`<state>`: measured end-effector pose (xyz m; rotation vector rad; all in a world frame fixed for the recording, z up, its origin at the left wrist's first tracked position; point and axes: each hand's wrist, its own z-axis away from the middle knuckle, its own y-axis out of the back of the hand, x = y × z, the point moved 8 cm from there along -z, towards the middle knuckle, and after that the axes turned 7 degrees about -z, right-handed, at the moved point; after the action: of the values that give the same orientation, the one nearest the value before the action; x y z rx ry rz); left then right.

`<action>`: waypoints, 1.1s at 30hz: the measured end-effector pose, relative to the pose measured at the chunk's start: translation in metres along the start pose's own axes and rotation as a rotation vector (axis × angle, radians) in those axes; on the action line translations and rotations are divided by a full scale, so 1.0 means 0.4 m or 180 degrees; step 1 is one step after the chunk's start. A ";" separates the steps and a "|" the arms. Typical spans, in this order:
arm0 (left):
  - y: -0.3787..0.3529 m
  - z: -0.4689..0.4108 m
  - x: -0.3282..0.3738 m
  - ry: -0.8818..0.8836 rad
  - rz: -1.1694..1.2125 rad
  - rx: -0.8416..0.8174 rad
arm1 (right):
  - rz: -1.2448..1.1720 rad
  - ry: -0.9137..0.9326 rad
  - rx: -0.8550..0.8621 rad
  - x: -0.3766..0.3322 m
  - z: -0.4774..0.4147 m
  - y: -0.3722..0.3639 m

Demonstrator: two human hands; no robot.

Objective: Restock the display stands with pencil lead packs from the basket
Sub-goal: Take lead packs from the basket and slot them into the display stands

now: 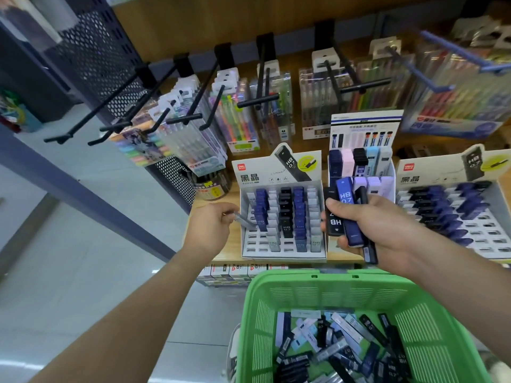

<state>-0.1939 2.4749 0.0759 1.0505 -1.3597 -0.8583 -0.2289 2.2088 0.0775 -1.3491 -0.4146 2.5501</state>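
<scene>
My left hand (211,226) pinches a grey lead pack (244,220) whose tip points into the left edge of the left display stand (282,214), which holds rows of grey, blue and black packs. My right hand (359,225) grips a bundle of packs (347,214), blue and black, marked HB 0.7, between the left stand and the right display stand (453,211). Below, a green basket (345,294) holds several loose packs (340,352).
A taller middle stand (362,161) with pastel packs sits behind my right hand. Black hooks (190,117) with pen sets jut out above the shelf. A wooden shelf edge (235,252) runs under the stands. Grey floor lies to the left.
</scene>
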 end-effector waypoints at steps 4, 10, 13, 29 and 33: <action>0.018 -0.030 0.009 -0.0134 -0.0050 0.0384 | -0.0021 0.0090 0.0037 -0.006 -0.006 0.008; -0.039 -0.075 0.024 -0.0413 -0.0294 0.0183 | -0.0074 0.0088 0.0061 -0.007 -0.013 0.022; -0.056 -0.086 0.034 -0.0685 -0.0387 0.0118 | -0.0083 0.0057 0.0019 -0.008 -0.016 0.025; -0.075 -0.117 0.075 -0.0650 -0.0752 0.0003 | -0.0084 -0.0022 0.0013 -0.005 -0.007 0.013; -0.023 -0.121 0.119 -0.0291 -0.0538 -0.0372 | -0.0130 0.0015 0.0066 -0.015 -0.001 0.025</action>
<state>-0.1422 2.4315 0.0871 1.0566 -1.2925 -1.1094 -0.2260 2.1975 0.0785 -1.3257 -0.4096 2.5108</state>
